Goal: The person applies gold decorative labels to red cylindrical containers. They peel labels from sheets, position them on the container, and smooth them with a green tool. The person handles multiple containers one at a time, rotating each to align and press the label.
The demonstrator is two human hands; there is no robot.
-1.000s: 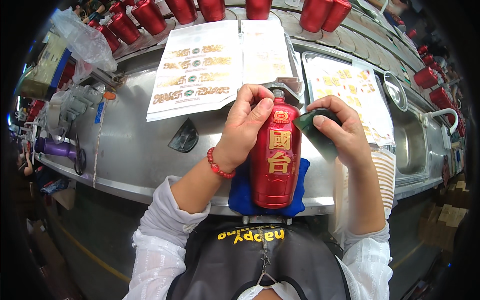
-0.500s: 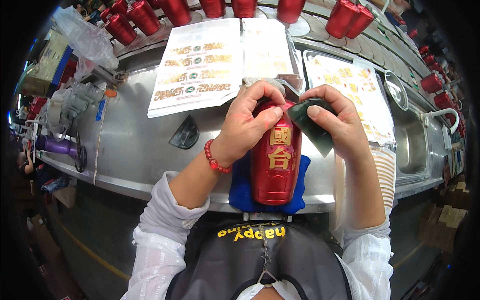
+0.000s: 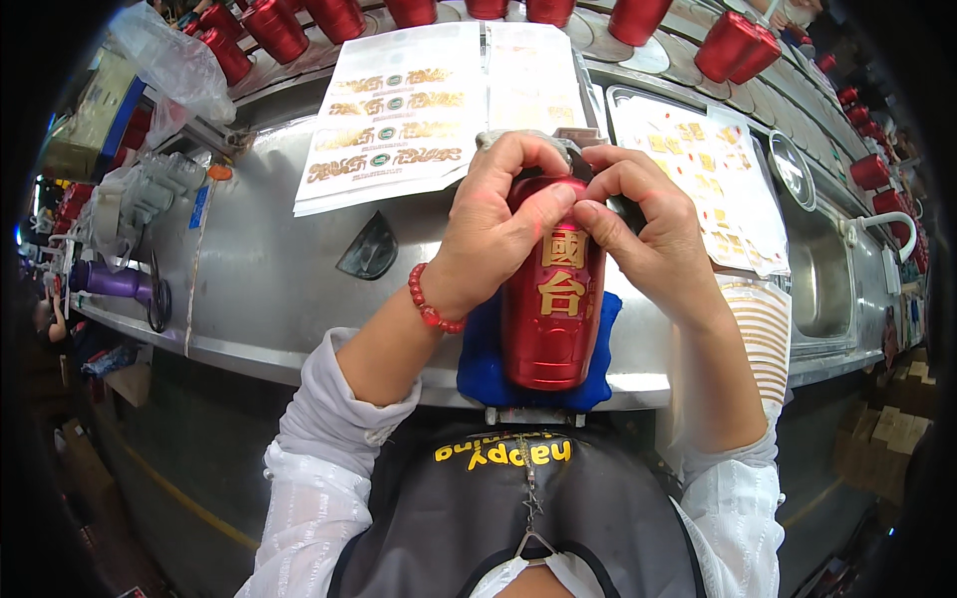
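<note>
A glossy red bottle [image 3: 551,344] with raised gold characters lies on a blue cloth [image 3: 480,349], its top end pointing away from me. My left hand [image 3: 508,214] is closed around the bottle's upper end, thumb pressed on its shoulder. A red bead bracelet circles that wrist. My right hand [image 3: 648,219] has its fingers bent and thumb tip against the other side of the shoulder. Tucked in its grip is a dark green scraper [image 3: 626,209], mostly hidden by the fingers. Another dark, half-round scraper [image 3: 370,247] lies flat on the metal worktop to the left.
Printed sheets with gold designs [image 3: 394,120] lie behind the bottle, and more decal sheets [image 3: 703,169] are at the right. Beyond them stand several red bottles [image 3: 638,18] on a conveyor. A sink [image 3: 825,284] is at the far right, a purple bottle [image 3: 110,286] at far left.
My right hand has moved inward against the bottle's shoulder, and the scraper has turned from plain view to behind the fingers. The bottles on the conveyor have shifted right.
</note>
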